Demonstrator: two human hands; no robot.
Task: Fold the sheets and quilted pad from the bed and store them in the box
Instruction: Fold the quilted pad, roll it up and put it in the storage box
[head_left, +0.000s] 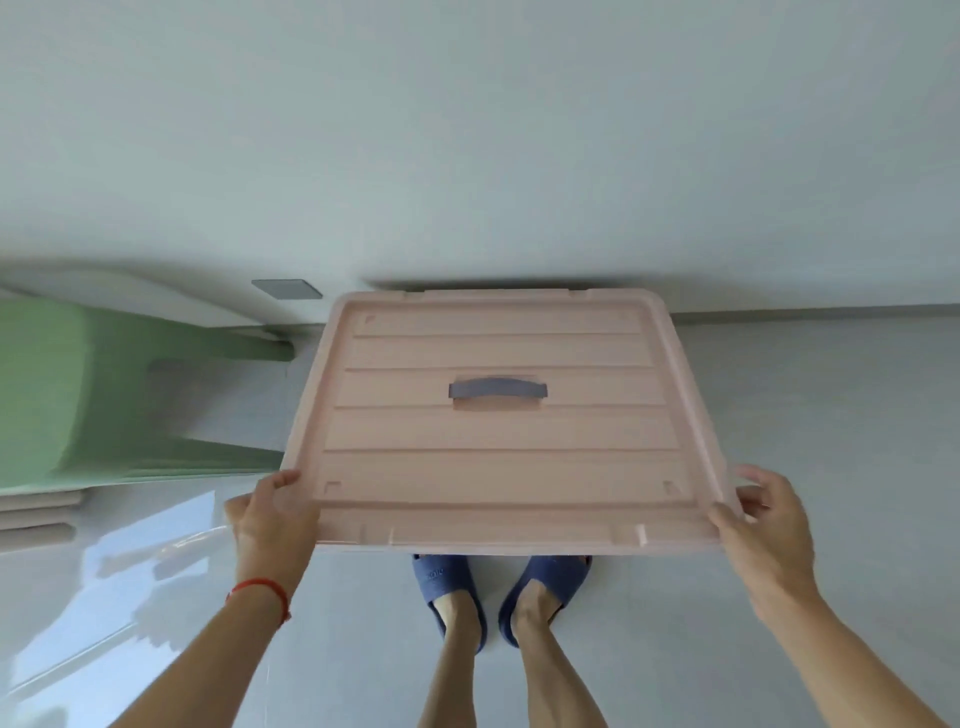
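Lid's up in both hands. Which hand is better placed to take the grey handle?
Neither clearly: left hand and right hand each grip a near corner of the pink lid, and the grey handle sits midway between them.

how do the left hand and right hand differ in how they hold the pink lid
The left hand grips the pink lid at its near left corner, thumb on top; the right hand holds the near right corner. The left wrist wears a red string; the right is bare. Both hold the lid's near edge.
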